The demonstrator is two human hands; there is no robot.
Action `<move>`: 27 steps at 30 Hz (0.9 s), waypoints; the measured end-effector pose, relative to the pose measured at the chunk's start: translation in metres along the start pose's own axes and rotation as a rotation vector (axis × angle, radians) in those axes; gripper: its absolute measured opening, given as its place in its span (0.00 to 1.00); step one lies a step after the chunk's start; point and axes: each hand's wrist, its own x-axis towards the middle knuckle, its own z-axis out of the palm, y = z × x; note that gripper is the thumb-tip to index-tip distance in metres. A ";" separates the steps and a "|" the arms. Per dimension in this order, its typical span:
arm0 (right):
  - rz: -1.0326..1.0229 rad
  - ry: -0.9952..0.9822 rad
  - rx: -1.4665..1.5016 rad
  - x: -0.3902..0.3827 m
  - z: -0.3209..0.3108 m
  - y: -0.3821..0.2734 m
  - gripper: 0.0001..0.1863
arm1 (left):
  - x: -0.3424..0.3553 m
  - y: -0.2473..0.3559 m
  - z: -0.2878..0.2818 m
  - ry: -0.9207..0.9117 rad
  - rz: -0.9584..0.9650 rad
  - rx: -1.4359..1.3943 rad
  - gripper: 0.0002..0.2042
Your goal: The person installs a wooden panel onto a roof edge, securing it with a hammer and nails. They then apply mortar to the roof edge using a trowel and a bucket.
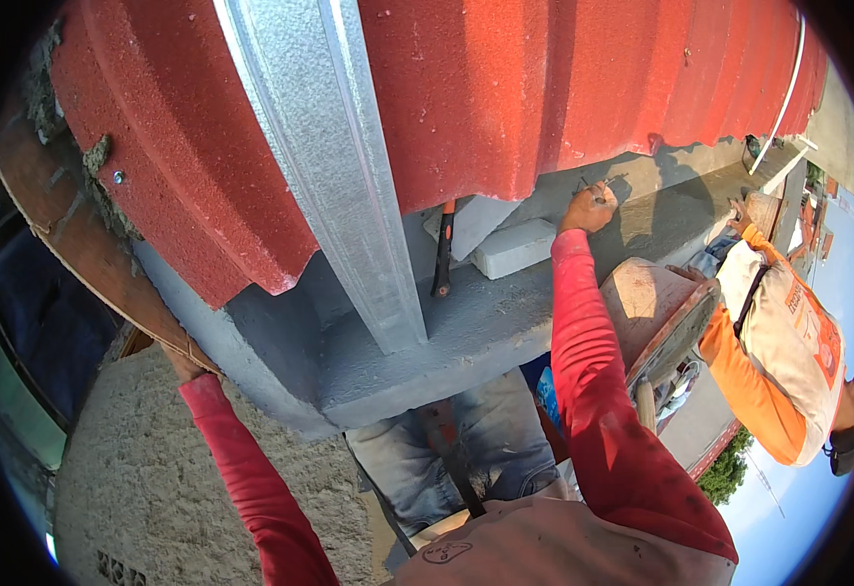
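Note:
My right hand [591,207], in a red sleeve, reaches over the grey cement ledge [485,322] near the lower edge of the red corrugated sheet [466,107]. Its fingers are curled in, with thin dark bits showing by them; what they hold I cannot make out. My left hand [188,367] is at the lower edge of a brown wooden board [119,259], its fingers hidden by the board. Between my arms, a galvanised metal channel [334,166] slants down onto the ledge. A tool with a black and orange handle [443,249] leans beside a white block [515,248].
At the right, a co-worker in orange sleeves and a pale vest [778,303] bends beside a mortar-stained tub [649,317]. A rough plastered wall [144,469] lies below the board. The ledge edge crosses in front of my legs [476,454].

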 end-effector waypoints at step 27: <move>-0.713 -0.922 -0.045 -0.206 -0.321 -0.241 0.05 | -0.034 0.118 0.118 -0.221 0.271 -0.416 0.18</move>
